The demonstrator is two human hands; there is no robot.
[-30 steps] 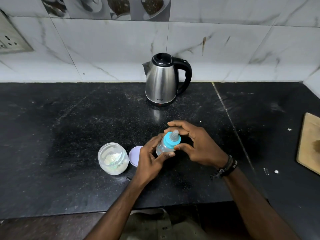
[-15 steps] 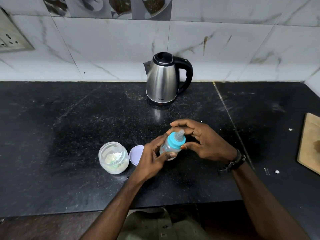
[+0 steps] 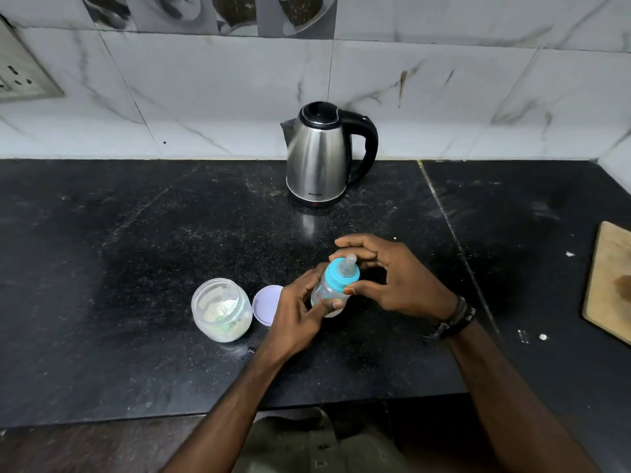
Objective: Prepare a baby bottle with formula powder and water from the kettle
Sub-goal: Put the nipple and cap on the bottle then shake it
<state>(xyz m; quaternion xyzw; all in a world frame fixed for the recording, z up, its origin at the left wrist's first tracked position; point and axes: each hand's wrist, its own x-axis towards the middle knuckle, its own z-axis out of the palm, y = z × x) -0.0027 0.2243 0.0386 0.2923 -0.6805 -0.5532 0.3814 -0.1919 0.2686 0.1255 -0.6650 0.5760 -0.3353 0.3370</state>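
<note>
I hold the baby bottle [image 3: 329, 291] in both hands, tilted a little so its teat leans away from me toward the kettle [image 3: 321, 155]. My left hand [image 3: 300, 312] wraps the clear body of the bottle from the left, thumb across its front. My right hand [image 3: 392, 276] is curled over the top, fingertips and thumb gripping the blue collar [image 3: 341, 276] from the right, with the pale teat [image 3: 349, 261] poking up between my fingers. I cannot tell whether the bottle's base touches the desk [image 3: 102, 250] or hangs just above it.

The kettle is my landmark: steel with a black lid and handle, upright at the back of the black desk against the tiled wall, handle to the right. The bottle is in front of the kettle, nearer to me. The open formula jar [image 3: 221, 310] stands to the front-left of the kettle, just left of my left hand, with white powder inside. Its lilac lid [image 3: 266, 304] lies flat on the desk between the jar and my left hand. A wooden board [image 3: 609, 285] lies far to the right of the kettle, at the frame's edge. A wall socket [image 3: 20, 80] sits high to the kettle's left.
</note>
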